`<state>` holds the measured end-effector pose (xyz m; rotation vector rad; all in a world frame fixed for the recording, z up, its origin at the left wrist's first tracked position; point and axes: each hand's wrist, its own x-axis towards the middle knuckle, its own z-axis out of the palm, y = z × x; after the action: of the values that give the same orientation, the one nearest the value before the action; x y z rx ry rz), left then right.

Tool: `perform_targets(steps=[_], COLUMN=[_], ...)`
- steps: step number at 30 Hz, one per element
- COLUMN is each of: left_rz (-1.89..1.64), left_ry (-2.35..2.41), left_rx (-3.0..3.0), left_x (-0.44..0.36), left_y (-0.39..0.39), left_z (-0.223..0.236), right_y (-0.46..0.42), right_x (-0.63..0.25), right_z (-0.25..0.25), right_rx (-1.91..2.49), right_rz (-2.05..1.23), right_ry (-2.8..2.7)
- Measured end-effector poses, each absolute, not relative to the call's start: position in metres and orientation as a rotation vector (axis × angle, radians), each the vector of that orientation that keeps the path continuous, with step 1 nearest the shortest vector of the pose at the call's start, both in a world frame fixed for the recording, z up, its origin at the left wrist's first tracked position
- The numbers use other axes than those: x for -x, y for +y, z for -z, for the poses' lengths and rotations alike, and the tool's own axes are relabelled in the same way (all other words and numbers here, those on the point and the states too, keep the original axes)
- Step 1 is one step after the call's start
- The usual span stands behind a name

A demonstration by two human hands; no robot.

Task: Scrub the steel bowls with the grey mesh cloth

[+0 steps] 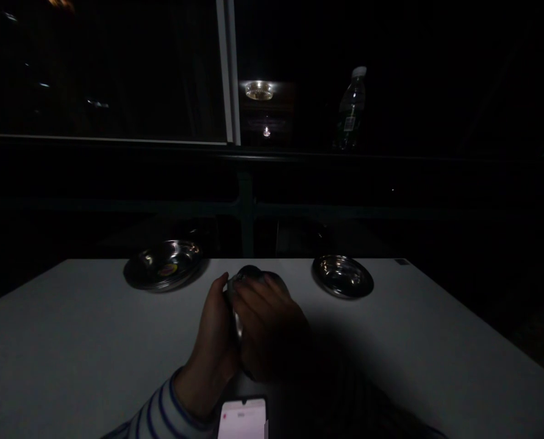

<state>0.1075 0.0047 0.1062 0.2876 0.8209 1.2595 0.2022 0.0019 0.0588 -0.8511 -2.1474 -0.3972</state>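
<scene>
Both hands meet over the middle of a white table [71, 341] in very dim light. My left hand [214, 332] wraps around the side of a shiny metal bowl [247, 274] that stands tilted on edge. My right hand [267, 323] lies over the bowl's inside, fingers pressed against it; whether it holds anything is hidden in shadow. A striped sleeve covers my left forearm.
Two more metal bowls rest at the table's far edge: a larger one [164, 265] at left and a smaller one [343, 275] at right. A lit phone [243, 419] lies at the near edge. A plastic bottle [350, 110] stands on the dark ledge behind.
</scene>
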Motion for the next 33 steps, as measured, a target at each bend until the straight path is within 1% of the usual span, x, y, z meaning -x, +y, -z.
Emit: perform_targets(steps=[6, 11, 15, 18, 21, 24, 27, 33], left_rz=[-1.275, -1.462, -1.552, -1.553, -1.581, -1.566, -1.551, -1.442], left_ry=[0.739, 0.781, 0.743, 0.651, 0.606, 0.594, 0.604, 0.645], left_rx=[-0.234, -0.301, -0.324, -0.273, -0.244, -0.260, -0.301, -0.409], left_x=[-0.101, -0.091, -0.088, -0.087, -0.085, -0.086, -0.087, -0.087], left_y=[0.010, 0.014, 0.015, 0.015, 0.016, 0.018, 0.020, 0.017], left_z=[-0.111, -0.114, -0.119, -0.122, -0.122, -0.119, -0.115, -0.112], right_y=[0.003, 0.000, 0.000, 0.006, 0.013, 0.014, 0.014, 0.017], right_x=[-0.197, -0.202, -0.211, -0.217, -0.223, -0.227, -0.233, -0.251], right_z=[-0.044, -0.041, -0.042, -0.042, -0.044, -0.051, -0.061, -0.075], right_rx=[0.665, 0.590, 0.602, 0.659, 0.839, 0.984, 0.998, 0.931], right_rz=[0.535, 0.625, 0.778, 0.831, 0.695, 0.388, 0.070, -0.280], right_ry=[-2.163, -2.203, -2.173, -1.998, -1.818, -1.714, -1.621, -1.447])
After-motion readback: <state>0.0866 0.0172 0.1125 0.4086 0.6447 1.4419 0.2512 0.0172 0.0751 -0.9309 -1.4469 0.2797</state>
